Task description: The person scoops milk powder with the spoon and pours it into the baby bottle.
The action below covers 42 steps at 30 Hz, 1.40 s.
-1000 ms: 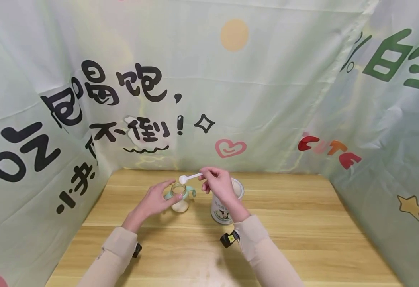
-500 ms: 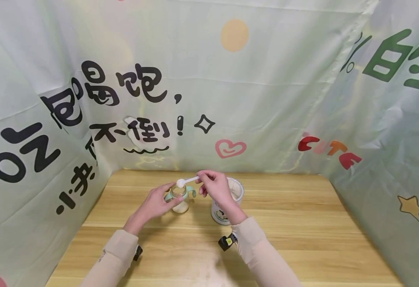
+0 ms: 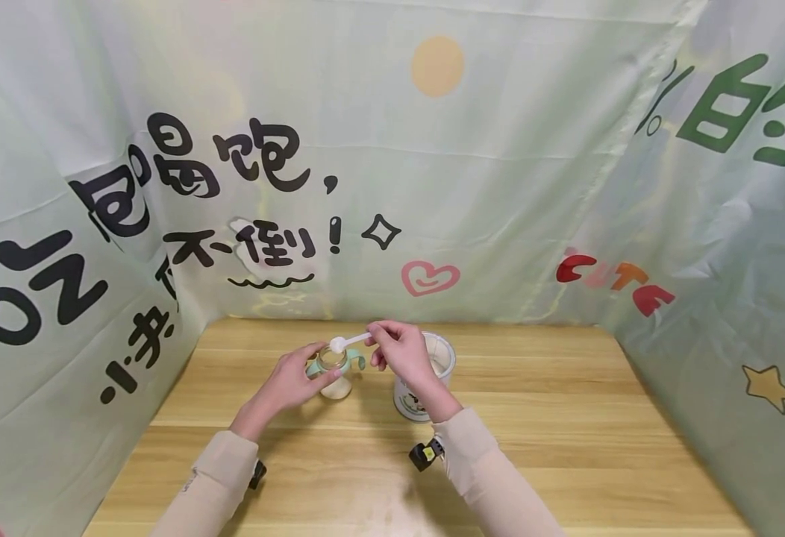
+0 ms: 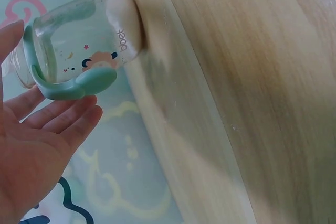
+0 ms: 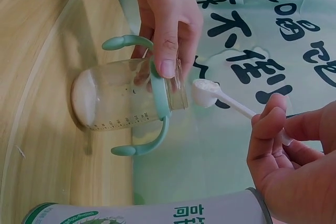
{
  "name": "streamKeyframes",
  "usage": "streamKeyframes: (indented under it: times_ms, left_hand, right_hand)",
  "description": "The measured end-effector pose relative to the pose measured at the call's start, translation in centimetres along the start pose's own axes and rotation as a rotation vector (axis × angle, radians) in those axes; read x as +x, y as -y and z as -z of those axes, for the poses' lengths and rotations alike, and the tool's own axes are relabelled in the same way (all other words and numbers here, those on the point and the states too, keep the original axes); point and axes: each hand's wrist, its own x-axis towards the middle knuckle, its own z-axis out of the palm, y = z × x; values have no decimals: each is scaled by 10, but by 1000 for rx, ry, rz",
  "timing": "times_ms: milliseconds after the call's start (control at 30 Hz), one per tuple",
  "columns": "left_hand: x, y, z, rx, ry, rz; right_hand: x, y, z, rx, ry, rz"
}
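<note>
A clear baby bottle with a mint-green two-handled collar stands uncapped on the table, pale powder at its bottom. My left hand holds it around the neck, thumb on the near side and fingers behind, as the right wrist view shows. Between thumb and fingers, my right hand pinches the handle of a white measuring scoop. White powder fills the scoop's bowl, which is level and close to the bottle's open mouth. Under my right wrist stands an open milk powder can, partly hidden by that hand.
The wooden table runs back to a pale green printed cloth that rises behind and on both sides. A black wrist camera hangs below my right sleeve.
My right hand has moved slightly left and toward me, bringing the scoop from beside the bottle's mouth to over it. More of the can's opening shows. The left hand stays on the bottle.
</note>
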Motion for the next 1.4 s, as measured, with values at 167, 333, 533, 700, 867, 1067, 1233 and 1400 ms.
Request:
streamKeyframes:
  times_ms: [167,333,533,700,867,1067,1233,1400]
  left_hand:
    - [0,2,-1,7,-2,1]
    - [-2,1,-2,-11,-1,11]
    - [-1,2,-4,-19,1,12]
    - [-1,2,-4,-32,1,17]
    - [-1,1,-3,-32,-1,11]
    - [-1,1,-2,-34,1,15]
    - [0,0,-1,-39,3,15]
    - [0,0,0,-39,2,16]
  right_hand:
    - [-3,0,0,-37,8,20]
    - [-5,0,0,-82,9,40]
    - [-5,0,-1,-109,26,58]
    - [-5,0,-2,-160,49,82]
    - [-5,-2,-3,-209,66,104]
    - [-3,-3,-4,-247,80,130]
    - [-2,-4,-5,-275,84,154]
    - [-2,-4,-5,-294,87,163]
